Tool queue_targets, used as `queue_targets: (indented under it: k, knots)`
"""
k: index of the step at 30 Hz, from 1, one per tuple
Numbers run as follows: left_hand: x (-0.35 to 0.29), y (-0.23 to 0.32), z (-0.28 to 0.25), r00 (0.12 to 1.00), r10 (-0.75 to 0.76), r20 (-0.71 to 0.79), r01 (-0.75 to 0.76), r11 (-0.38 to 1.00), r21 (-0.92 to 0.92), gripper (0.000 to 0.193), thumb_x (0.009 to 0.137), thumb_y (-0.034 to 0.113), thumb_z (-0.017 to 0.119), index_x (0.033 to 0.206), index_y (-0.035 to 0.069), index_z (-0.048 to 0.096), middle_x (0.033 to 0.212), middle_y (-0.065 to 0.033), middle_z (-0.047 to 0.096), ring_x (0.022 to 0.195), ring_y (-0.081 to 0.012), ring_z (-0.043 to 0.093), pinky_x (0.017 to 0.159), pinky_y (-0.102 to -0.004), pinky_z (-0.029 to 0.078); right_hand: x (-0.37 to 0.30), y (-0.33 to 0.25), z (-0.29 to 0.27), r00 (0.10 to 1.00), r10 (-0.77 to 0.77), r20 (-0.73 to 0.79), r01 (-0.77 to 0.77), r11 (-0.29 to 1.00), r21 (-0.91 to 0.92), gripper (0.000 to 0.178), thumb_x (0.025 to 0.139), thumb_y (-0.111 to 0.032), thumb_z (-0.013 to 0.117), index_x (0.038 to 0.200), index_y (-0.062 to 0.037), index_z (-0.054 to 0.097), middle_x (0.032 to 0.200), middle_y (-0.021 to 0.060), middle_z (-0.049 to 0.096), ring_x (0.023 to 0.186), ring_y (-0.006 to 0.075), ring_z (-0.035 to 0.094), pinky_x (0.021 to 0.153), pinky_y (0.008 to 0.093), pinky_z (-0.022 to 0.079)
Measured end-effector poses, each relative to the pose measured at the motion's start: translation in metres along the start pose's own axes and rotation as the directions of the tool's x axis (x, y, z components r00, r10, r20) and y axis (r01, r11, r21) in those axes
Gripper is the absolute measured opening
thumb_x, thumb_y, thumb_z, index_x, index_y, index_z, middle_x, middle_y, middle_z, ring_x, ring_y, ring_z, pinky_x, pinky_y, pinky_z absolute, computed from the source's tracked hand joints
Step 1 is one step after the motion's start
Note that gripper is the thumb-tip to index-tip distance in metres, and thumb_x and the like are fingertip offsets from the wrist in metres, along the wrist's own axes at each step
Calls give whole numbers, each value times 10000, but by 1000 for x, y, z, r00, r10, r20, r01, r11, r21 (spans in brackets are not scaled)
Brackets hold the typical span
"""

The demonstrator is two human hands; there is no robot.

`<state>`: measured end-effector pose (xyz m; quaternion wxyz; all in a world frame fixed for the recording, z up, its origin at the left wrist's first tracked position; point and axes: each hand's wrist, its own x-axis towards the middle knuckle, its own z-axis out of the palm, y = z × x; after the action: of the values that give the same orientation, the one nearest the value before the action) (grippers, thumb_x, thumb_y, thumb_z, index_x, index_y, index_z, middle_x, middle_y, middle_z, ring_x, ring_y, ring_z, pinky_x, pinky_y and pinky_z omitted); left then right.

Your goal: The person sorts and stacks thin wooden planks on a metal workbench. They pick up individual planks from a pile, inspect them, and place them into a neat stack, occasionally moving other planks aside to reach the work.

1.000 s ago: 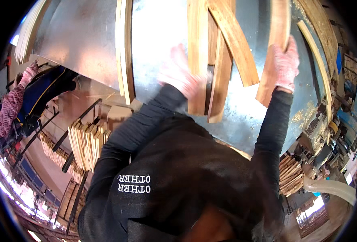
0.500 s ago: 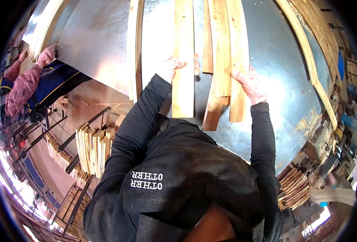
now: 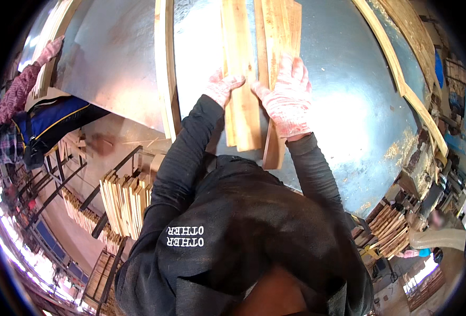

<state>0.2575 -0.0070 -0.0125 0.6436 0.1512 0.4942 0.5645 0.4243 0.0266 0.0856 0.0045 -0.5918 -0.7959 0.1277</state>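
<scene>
My left hand (image 3: 221, 88), in a pink-and-white knit glove, grips the left edge of two wooden boards (image 3: 247, 118) lying one on the other, slightly out of line. Its thumb is on top; the other fingers are partly hidden. My right hand (image 3: 288, 100), gloved the same way, lies with fingers stretched out over neighbouring boards (image 3: 281, 26). Its thumb reaches the right edge of the held pair. Below its wrist juts the near end of a darker board (image 3: 273, 150).
A smooth metal table (image 3: 349, 100) lies under the boards. Long strips lie left (image 3: 165, 68) and right (image 3: 388, 50). A co-worker's gloved hand (image 3: 51, 50) is on boards at far left. Stacked boards (image 3: 125, 203) stand on a rack below left; sawdust (image 3: 401, 147) lies at right.
My right hand has moved left and its fingers have spread. The right-hand board it held now appears to lie with the board in my left hand. The co-worker's hand has moved farther up.
</scene>
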Motion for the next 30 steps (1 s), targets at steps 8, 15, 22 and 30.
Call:
queue_targets:
  k: [8, 15, 22, 30]
  knots:
    - [0, 12, -5, 985, -60, -159, 71, 995, 68, 388, 851, 147, 734, 1190, 12, 602, 1059, -68, 669, 1006, -166, 608, 927, -313, 455, -30, 0, 5, 990, 41, 134, -78, 957, 280, 938, 749, -467, 740, 1468, -43, 313, 1384, 258, 451, 1258, 407, 465, 1072, 479, 353]
    - [4, 4, -11, 990, -35, -135, 69, 963, 260, 476, 834, 196, 759, 1198, -49, 575, 1093, -116, 666, 1005, -180, 619, 902, -313, 474, -66, 22, 50, 961, 270, -54, -265, 961, 83, 972, 737, -439, 768, 1476, -28, 289, 1414, 285, 399, 1282, 454, 425, 1060, 526, 354]
    - [-5, 58, -15, 905, 65, -421, 353, 439, 826, 790, 807, 473, 720, 1309, -77, 455, 1202, -247, 608, 1125, -329, 592, 960, -382, 457, -39, 44, 43, 961, 99, -259, 19, 908, 418, 663, 825, -190, 677, 1391, 41, 420, 1353, 243, 496, 1215, 394, 518, 997, 459, 461]
    - [-13, 58, 9, 938, 99, -333, 285, 328, 901, 1125, 750, 575, 718, 1466, -104, 177, 1406, -336, 411, 1320, -387, 437, 1087, -375, 359, 12, -23, 52, 965, -249, 86, 176, 853, 491, 518, 981, -424, 412, 1284, -30, 559, 1310, 144, 588, 1267, 311, 509, 1077, 422, 372]
